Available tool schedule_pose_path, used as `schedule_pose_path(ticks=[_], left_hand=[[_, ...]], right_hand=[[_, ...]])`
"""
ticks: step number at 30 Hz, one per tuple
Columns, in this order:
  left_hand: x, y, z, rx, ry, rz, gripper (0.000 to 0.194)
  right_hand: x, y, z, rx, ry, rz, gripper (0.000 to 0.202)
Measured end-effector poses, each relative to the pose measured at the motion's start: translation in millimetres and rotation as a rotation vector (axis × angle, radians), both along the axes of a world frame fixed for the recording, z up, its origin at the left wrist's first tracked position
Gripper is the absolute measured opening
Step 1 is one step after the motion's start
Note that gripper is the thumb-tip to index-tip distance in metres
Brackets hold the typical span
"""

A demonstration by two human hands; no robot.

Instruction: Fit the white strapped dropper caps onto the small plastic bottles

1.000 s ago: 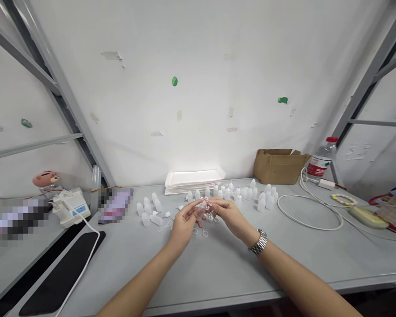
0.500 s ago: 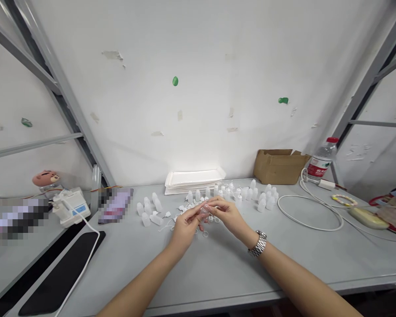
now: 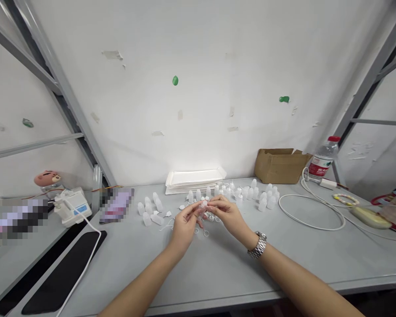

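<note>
At left, frosted bottles (image 3: 147,219) sit on the surface (image 3: 128,264), one of them lying down. Next, the left hand (image 3: 184,224) grips a small bottle (image 3: 201,212) between thumb and fingers. That bottle lies directly between the hands, long axis roughly upright, white top uppermost; neither hand is clearly nearer. From its other side, the right hand (image 3: 230,214) pinches near the top. Farther right, a cluster of bottles (image 3: 262,204) stands before a cardboard box (image 3: 280,169).

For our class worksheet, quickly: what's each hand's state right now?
Left hand: closed, holding a small bottle.
Right hand: curled at that bottle; grip cannot be told.
</note>
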State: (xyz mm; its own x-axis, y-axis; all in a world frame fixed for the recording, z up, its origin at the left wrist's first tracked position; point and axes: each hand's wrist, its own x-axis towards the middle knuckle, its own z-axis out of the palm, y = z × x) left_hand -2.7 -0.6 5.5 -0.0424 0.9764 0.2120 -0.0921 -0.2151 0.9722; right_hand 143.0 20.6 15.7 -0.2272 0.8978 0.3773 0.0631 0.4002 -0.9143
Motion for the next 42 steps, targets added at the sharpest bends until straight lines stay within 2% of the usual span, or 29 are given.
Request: schedule_pose_path(ticks=[4, 8, 13, 17, 21, 24, 29, 32, 35, 38, 42], left_hand=[[-1, 2, 3.8, -0.051, -0.118, -0.016, 0.042], [-5, 5, 3.2, -0.073, -0.182, -0.077, 0.043], [-5, 4, 2.9, -0.075, -0.119, -0.142, 0.044], [-6, 1, 5.2, -0.08, -0.066, -0.202, 0.045], [-7, -1, 10.6, -0.08, -0.054, -0.272, 0.048], [-7, -1, 14.7, -0.063, -0.078, -0.31, 0.054], [-7, -2, 15.7, -0.075, -0.071, -0.3, 0.055], [-8, 0, 13.2, -0.078, -0.078, -0.284, 0.054], [-8, 2, 11.5, -0.089, -0.075, -0.256, 0.053], [-7, 3, 12.4, -0.074, -0.032, -0.222, 0.051], [-5, 1, 12.5, -0.016, 0.029, -0.148, 0.043]], right_hand=[[4, 1, 1.8, 0.076, -0.036, -0.003, 0.018], [6, -2, 6.1, 0.148, -0.083, -0.043, 0.017], [4, -1, 5.0, 0.117, -0.063, -0.035, 0.02], [3, 1, 1.9, 0.055, -0.043, 0.037, 0.022], [5, 1, 3.4, 0.081, -0.025, 0.085, 0.018], [7, 0, 4.6, 0.209, -0.112, 0.046, 0.017], [9, -1, -1.0, 0.59, -0.313, -0.04, 0.024], [9, 0, -5.1, 0.673, -0.362, -0.063, 0.028], [8, 0, -4.7, 0.586, -0.325, -0.039, 0.027], [7, 0, 0.3, 0.338, -0.247, -0.007, 0.023], [3, -1, 4.4, 0.046, -0.106, -0.004, 0.031]])
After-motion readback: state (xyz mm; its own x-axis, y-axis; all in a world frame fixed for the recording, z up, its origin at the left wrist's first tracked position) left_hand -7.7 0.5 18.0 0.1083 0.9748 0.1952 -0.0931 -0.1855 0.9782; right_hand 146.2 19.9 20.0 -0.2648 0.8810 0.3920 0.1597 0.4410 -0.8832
